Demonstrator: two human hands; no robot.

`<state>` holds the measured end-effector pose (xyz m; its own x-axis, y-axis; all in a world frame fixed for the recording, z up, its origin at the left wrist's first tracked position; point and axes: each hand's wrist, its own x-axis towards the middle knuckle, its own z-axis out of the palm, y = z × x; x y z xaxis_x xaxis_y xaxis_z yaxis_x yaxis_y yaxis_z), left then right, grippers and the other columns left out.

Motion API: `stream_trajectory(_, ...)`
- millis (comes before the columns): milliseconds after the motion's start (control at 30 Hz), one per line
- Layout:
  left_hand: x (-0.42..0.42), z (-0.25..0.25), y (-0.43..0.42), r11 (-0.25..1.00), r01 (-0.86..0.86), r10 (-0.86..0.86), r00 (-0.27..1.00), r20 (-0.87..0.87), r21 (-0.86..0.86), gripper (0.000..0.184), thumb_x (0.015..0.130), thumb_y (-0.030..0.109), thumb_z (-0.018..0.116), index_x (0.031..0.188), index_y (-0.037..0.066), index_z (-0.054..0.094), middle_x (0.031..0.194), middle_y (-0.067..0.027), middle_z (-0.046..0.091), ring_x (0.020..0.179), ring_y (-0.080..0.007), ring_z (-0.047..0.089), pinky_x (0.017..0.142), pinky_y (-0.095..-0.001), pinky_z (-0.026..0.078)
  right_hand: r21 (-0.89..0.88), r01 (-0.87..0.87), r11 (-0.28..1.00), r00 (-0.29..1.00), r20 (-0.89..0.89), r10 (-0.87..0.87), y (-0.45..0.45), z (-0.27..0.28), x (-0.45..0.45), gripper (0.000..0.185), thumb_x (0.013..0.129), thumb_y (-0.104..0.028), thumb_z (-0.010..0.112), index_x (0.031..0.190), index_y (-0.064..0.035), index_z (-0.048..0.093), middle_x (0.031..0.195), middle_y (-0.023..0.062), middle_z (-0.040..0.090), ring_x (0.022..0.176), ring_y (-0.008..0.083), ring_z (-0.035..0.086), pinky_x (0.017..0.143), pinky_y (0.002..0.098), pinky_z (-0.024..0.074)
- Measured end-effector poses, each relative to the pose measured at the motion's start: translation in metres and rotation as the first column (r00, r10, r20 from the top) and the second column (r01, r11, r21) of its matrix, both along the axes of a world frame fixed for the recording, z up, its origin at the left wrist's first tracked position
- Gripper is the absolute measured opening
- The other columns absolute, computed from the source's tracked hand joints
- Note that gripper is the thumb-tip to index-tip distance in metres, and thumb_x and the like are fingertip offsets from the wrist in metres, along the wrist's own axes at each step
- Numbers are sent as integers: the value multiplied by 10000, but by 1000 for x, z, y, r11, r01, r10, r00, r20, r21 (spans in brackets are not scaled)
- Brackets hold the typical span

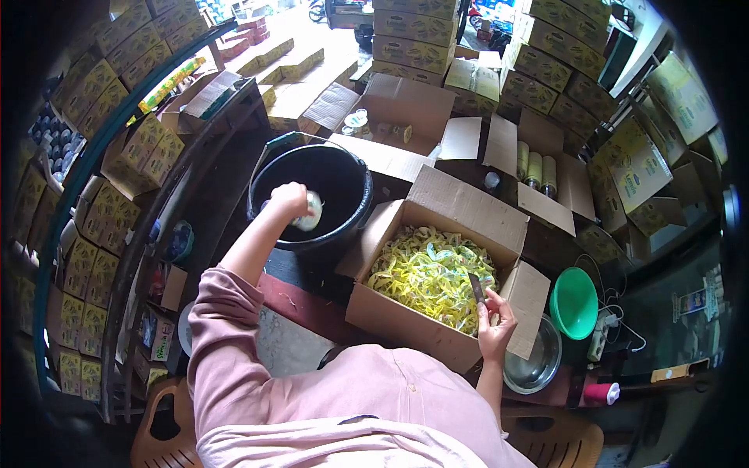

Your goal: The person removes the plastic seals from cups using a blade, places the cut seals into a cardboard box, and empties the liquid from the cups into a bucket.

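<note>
My left hand [290, 200] reaches over the black bucket [363, 204], closed on a whitish rounded thing [311, 212] whose exact kind is blurred. Its grip shows from above, within the bucket's rim. Beside the bucket stands an open cardboard box [468, 201], filled with a tangled heap of yellow-green strips [425, 281]. At that box's right front corner, my right hand [498, 326] is closed round the lower end of a knife [476, 288]. The dark blade points up and away, over the strips.
Behind are an open carton [406, 97] with several small tubs and another holding yellow cylinders [534, 170]. A green bowl [575, 303], a clear bowl [538, 366] and a pink thread spool [601, 393] sit at right. Shelves [129, 257] of yellow boxes flank the left.
</note>
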<state>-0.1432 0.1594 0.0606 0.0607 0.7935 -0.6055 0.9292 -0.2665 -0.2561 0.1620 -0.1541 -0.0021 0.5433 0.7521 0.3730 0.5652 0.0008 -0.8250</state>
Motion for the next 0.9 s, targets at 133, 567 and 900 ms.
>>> stream_trajectory(133,4,2,-1,1000,-18,18,999,-39,3,597,600,564,696,1017,140,648,1009,-62,633,928,-252,607,811,-364,480,-3,4,1000,1000,-13,-4,-2,1,-1,260,730,-18,611,984,-67,633,699,59,591,614,129,530,581,269,425)
stream_trajectory(567,7,-21,6,994,113,-113,993,-19,2,526,649,448,710,1008,71,633,985,-104,633,907,-245,614,793,-352,491,3,18,1000,1000,-22,-18,-1,1,-2,259,714,2,614,965,-56,637,695,55,587,597,122,500,565,259,406)
stream_trajectory(900,3,-2,0,985,113,-122,990,-67,-128,587,640,580,648,945,79,663,931,-119,645,841,-253,630,764,-320,494,-29,-9,1000,1000,-12,9,1,1,-2,260,731,-3,614,988,-41,621,715,37,581,637,96,516,597,240,415)
